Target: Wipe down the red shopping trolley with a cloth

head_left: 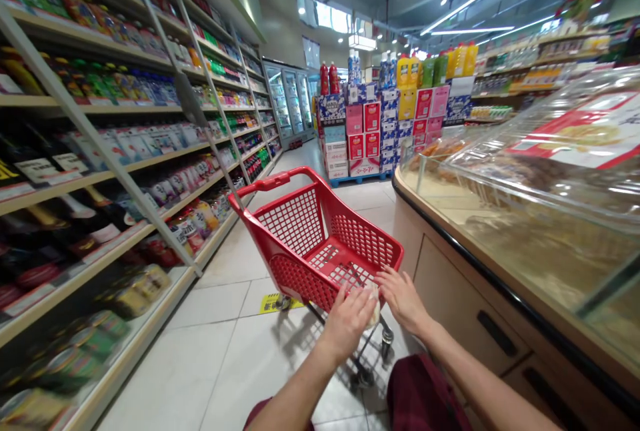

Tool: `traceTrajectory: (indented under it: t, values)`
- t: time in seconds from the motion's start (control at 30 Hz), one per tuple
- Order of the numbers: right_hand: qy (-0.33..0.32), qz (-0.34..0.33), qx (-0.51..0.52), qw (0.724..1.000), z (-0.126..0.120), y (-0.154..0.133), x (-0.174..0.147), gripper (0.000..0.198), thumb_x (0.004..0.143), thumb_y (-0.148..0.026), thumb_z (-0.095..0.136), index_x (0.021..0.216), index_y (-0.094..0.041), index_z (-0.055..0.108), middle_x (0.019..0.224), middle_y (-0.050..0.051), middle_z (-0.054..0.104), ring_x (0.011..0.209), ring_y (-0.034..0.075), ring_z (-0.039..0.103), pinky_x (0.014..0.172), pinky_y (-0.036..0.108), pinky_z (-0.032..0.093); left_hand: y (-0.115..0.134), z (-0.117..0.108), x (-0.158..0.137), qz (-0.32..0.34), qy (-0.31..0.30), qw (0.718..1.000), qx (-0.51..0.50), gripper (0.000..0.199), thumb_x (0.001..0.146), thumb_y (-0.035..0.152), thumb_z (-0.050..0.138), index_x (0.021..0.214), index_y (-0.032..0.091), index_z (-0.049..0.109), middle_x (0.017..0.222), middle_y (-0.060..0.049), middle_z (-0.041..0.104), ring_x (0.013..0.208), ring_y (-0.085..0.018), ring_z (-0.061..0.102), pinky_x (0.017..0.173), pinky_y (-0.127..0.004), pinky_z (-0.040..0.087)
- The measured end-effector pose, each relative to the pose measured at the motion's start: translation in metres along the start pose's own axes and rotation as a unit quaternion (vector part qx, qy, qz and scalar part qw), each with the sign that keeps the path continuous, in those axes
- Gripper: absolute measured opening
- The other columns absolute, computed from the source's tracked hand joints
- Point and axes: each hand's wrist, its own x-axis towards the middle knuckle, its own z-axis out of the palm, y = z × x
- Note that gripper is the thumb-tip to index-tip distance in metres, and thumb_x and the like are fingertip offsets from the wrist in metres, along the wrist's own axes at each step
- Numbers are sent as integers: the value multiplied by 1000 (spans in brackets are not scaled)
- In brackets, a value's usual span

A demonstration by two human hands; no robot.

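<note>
A red plastic shopping cart (300,281) stands on the tiles before me, its basket empty and its near rim facing me. My left hand (347,321) is closed over a pale, crumpled cloth (371,307) at that near rim; part of the cloth shows beside the fingers. To its right, my right hand (404,301) has its fingers hooked over the rim near the cart's right corner. The right thumb is hard to make out. The cart's handle (273,182) points away from me, toward the far left.
Shelves of bottles and packs (150,137) line the left side. On the right runs a counter (475,264) with glass edging and packaged food (560,131). Stacked drink cartons (365,131) stand ahead, with glass-door fridges (290,104) behind. A yellow floor sticker (270,303) lies beside the cart.
</note>
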Motion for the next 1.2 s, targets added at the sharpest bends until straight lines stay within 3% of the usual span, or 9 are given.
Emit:
traceTrajectory:
  t: [0.07, 0.2, 0.3, 0.43, 0.53, 0.63, 0.83, 1.07, 1.2]
  values:
    - [7, -4, 7, 1000, -2, -2, -4, 40, 88, -31, 23, 111, -24, 56, 120, 6, 54, 122, 22, 35, 98, 55, 18, -22, -12, -9, 17, -1, 1000, 2, 33, 84, 22, 38, 115, 22, 48, 120, -2, 55, 114, -14, 44, 106, -40, 8]
    - [9, 31, -7, 999, -8, -14, -4, 38, 88, -32, 27, 107, -23, 58, 119, 6, 55, 122, 24, 34, 98, 57, 16, -67, -32, -28, -109, 14, 993, 43, 34, 84, 14, 34, 113, 21, 50, 115, -5, 58, 107, -14, 51, 106, -41, 11]
    - [23, 20, -1, 1000, 1, -46, -6, 37, 88, -31, 29, 111, -20, 55, 119, 8, 54, 120, 24, 37, 98, 55, 17, -69, -35, -35, -153, 16, 986, 64, 37, 82, 10, 34, 114, 18, 50, 115, -8, 58, 107, -17, 51, 104, -43, 16]
    - [47, -30, -3, 998, 14, -76, -13, 30, 86, -31, 36, 105, -22, 57, 109, 7, 61, 110, 23, 45, 98, 52, 17, -63, -40, -43, -105, 9, 993, 56, 37, 82, 12, 36, 116, 18, 48, 119, -7, 55, 113, -16, 46, 106, -39, 14]
    - [29, -33, -15, 999, 11, -70, -12, 29, 87, -33, 35, 88, -22, 62, 92, 4, 66, 105, 24, 48, 97, 51, 20, -87, -59, -57, -103, -7, 991, 85, 38, 82, 10, 33, 115, 20, 49, 118, -6, 55, 110, -16, 49, 106, -40, 10]
    - [32, 9, -29, 999, 7, -63, -5, 30, 87, -33, 34, 93, -21, 60, 97, 6, 65, 109, 27, 45, 95, 56, 17, -108, -72, -66, -173, -5, 974, 147, 41, 81, 7, 30, 114, 18, 51, 117, -9, 56, 107, -18, 52, 105, -44, 9]
    - [55, -2, -10, 998, 11, -66, 13, 33, 85, -28, 34, 113, -22, 51, 113, 8, 58, 107, 22, 47, 97, 48, 21, -83, -58, -48, -109, -12, 987, 115, 38, 80, 9, 35, 113, 20, 51, 120, -5, 54, 113, -16, 47, 106, -40, 10]
    - [35, 26, -13, 999, 2, -46, 19, 30, 87, -28, 32, 100, -19, 57, 96, 7, 62, 91, 18, 54, 90, 37, 29, -142, -121, -99, -196, -10, 958, 209, 46, 79, 8, 32, 122, 22, 43, 122, -10, 51, 109, -21, 51, 104, -49, 8]
    - [58, 46, -38, 996, 7, -51, 17, 31, 86, -30, 32, 104, -17, 56, 97, 9, 63, 92, 21, 54, 92, 40, 26, -124, -110, -93, -208, 11, 955, 211, 48, 77, 6, 31, 121, 21, 44, 118, -10, 55, 109, -20, 51, 104, -45, 11]
